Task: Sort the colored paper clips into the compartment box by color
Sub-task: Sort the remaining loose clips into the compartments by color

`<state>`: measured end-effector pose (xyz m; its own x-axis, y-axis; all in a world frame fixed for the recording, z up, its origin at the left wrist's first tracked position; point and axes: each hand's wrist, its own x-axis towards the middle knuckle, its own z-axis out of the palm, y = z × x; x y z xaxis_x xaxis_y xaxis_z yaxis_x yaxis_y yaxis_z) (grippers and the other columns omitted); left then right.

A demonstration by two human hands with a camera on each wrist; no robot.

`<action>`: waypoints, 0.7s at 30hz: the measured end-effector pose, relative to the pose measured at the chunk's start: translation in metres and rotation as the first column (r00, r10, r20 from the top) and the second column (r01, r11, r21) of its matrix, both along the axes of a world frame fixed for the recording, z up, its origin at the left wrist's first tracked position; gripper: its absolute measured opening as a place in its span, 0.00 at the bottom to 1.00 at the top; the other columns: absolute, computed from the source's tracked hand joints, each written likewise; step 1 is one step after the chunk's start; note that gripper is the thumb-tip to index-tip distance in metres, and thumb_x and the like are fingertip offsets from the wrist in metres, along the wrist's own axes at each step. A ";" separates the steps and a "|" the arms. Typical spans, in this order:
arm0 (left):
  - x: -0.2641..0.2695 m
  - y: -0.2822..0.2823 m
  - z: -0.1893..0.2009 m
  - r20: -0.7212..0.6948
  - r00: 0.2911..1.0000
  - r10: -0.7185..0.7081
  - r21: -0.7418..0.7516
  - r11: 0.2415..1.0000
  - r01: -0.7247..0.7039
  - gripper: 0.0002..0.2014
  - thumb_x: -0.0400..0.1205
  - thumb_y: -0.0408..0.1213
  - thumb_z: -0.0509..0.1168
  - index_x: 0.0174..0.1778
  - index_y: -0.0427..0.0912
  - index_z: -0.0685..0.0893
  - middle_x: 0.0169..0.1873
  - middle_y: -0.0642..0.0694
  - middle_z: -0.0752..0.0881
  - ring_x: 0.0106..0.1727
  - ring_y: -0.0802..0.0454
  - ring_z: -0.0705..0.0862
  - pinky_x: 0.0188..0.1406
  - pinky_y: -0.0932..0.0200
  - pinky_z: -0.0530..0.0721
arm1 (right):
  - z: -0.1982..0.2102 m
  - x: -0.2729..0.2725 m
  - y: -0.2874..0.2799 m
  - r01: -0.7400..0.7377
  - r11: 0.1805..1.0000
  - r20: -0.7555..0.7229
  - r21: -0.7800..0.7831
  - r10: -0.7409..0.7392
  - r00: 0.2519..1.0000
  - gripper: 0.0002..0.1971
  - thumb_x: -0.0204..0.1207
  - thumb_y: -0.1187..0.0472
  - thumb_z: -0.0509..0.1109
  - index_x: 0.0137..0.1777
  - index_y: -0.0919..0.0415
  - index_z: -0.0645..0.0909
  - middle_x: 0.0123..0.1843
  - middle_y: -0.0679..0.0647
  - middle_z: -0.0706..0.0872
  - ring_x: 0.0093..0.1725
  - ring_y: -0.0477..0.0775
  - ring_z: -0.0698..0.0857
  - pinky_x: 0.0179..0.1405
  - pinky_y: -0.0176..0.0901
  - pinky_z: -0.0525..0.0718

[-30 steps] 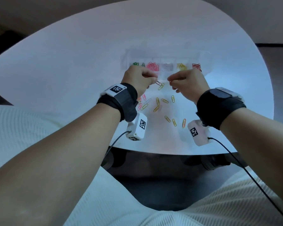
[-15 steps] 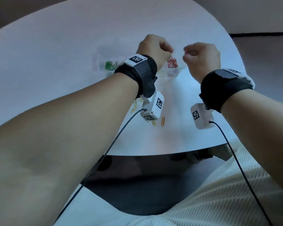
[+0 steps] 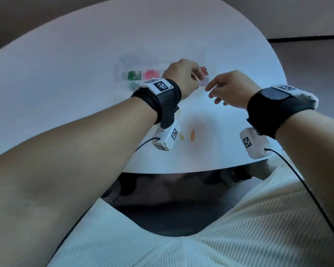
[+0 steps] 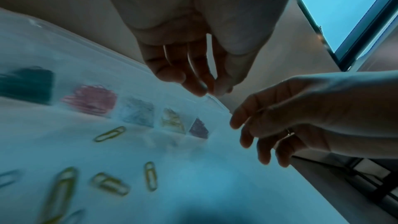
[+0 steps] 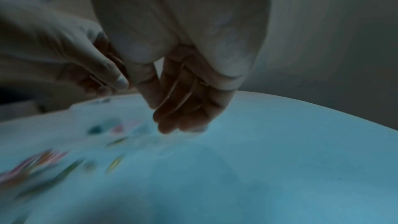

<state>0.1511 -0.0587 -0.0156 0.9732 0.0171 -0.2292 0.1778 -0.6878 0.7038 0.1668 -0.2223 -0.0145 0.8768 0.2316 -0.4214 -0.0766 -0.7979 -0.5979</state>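
Observation:
The clear compartment box lies on the white table and holds green clips, pink clips and red clips. In the left wrist view its row reads green, pink, pale blue, yellow, red. My left hand hovers over the box's right end, thumb and fingertips pinched together, seemingly on a thin clip wire. My right hand hangs just right of it, fingers loose, spread and holding nothing.
Loose clips lie on the table in front of the box: a yellow one and an orange one, and several yellow ones in the left wrist view. The table's rounded front edge is close to my lap.
Both hands went from pinching a clip above the loose pile to the box's right end. The right hand's fist has opened into spread fingers. The left stays pinched.

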 end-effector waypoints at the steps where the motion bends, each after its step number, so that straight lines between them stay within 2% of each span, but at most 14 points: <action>1: -0.009 0.005 0.000 -0.028 0.999 -0.026 0.031 0.999 0.027 0.13 0.76 0.29 0.64 0.44 0.52 0.88 0.41 0.54 0.85 0.44 0.54 0.84 0.42 0.63 0.82 | -0.002 -0.007 0.003 -0.066 0.997 -0.025 -0.050 0.065 0.998 0.12 0.74 0.66 0.64 0.48 0.51 0.88 0.41 0.48 0.91 0.37 0.44 0.88 0.38 0.40 0.86; 3: -0.027 0.017 -0.005 -0.105 0.993 -0.052 0.095 0.994 0.063 0.13 0.76 0.28 0.65 0.44 0.52 0.87 0.43 0.52 0.86 0.45 0.52 0.86 0.46 0.60 0.85 | -0.006 -0.023 0.007 -0.182 0.974 -0.074 -0.137 0.173 0.982 0.10 0.74 0.64 0.68 0.49 0.50 0.87 0.36 0.44 0.88 0.32 0.42 0.85 0.32 0.35 0.79; 4: -0.037 0.023 -0.008 -0.135 0.990 -0.049 0.130 0.989 0.067 0.13 0.76 0.28 0.65 0.44 0.52 0.87 0.44 0.52 0.87 0.45 0.51 0.86 0.46 0.58 0.86 | -0.009 -0.030 0.009 -0.227 0.960 -0.095 -0.166 0.213 0.972 0.09 0.74 0.63 0.71 0.50 0.50 0.87 0.35 0.42 0.87 0.34 0.43 0.85 0.31 0.34 0.77; 8: -0.073 0.037 -0.028 -0.210 0.978 -0.017 0.211 0.975 0.062 0.11 0.75 0.30 0.67 0.44 0.53 0.87 0.45 0.52 0.87 0.47 0.50 0.86 0.46 0.59 0.83 | -0.021 -0.056 0.014 -0.326 0.915 -0.141 -0.238 0.300 0.944 0.12 0.72 0.55 0.78 0.55 0.53 0.87 0.45 0.47 0.87 0.46 0.51 0.85 0.42 0.38 0.78; 12: -0.097 0.037 -0.047 -0.220 0.972 -0.080 0.210 0.970 0.127 0.11 0.75 0.30 0.68 0.50 0.48 0.87 0.45 0.51 0.85 0.49 0.50 0.84 0.46 0.61 0.79 | -0.035 -0.072 0.019 -0.287 0.918 -0.099 -0.272 0.270 0.958 0.15 0.69 0.52 0.81 0.54 0.54 0.86 0.50 0.51 0.88 0.50 0.53 0.86 0.48 0.43 0.84; 15: -0.103 0.028 -0.058 -0.164 0.969 -0.184 0.218 0.952 0.217 0.14 0.76 0.30 0.68 0.57 0.46 0.84 0.55 0.47 0.82 0.51 0.51 0.80 0.52 0.59 0.77 | -0.043 -0.077 0.023 -0.277 0.910 -0.085 -0.308 0.264 0.961 0.12 0.70 0.56 0.79 0.53 0.54 0.86 0.50 0.52 0.89 0.49 0.54 0.87 0.47 0.43 0.86; 18: -0.106 0.020 -0.068 -0.143 0.947 -0.286 0.251 0.915 0.315 0.15 0.78 0.32 0.66 0.61 0.45 0.84 0.59 0.43 0.80 0.60 0.45 0.79 0.58 0.53 0.78 | -0.048 -0.079 0.027 -0.253 0.909 -0.050 -0.331 0.250 0.967 0.12 0.71 0.56 0.76 0.54 0.53 0.84 0.52 0.54 0.89 0.47 0.57 0.88 0.48 0.47 0.88; 21: -0.105 0.022 -0.073 -0.162 0.933 -0.321 0.312 0.880 0.357 0.13 0.81 0.34 0.65 0.60 0.42 0.85 0.57 0.41 0.81 0.61 0.42 0.78 0.58 0.52 0.77 | -0.052 -0.079 0.027 -0.230 0.911 -0.024 -0.341 0.236 0.971 0.15 0.71 0.57 0.76 0.56 0.53 0.82 0.53 0.54 0.87 0.51 0.58 0.87 0.49 0.48 0.87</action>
